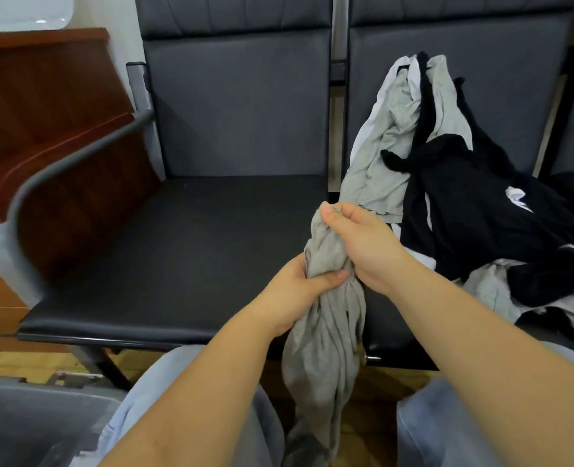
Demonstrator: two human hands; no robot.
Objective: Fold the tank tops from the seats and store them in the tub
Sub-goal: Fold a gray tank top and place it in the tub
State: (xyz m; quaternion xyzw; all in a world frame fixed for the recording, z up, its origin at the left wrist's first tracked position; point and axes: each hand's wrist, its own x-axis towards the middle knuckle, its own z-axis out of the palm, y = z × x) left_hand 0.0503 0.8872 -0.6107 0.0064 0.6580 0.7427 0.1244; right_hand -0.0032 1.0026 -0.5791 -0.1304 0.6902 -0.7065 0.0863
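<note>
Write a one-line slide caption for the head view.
Both hands, left and right, grip a bunched grey tank top above the dark padded seat.

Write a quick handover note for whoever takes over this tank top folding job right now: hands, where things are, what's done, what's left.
Left hand: grips the bunched grey cotton tank top at its middle.
Right hand: grips the same top higher up; its lower end hangs between the knees.
Pile of grey, black and white tank tops: unfolded, on the right-hand dark padded seat.
Left-hand dark padded seat: its cushion is bare.
Grey plastic tub: on the floor, lower left; nothing folded shows in the visible part.
Done: one top picked up.
Left: fold it, store it, then the pile.
</note>
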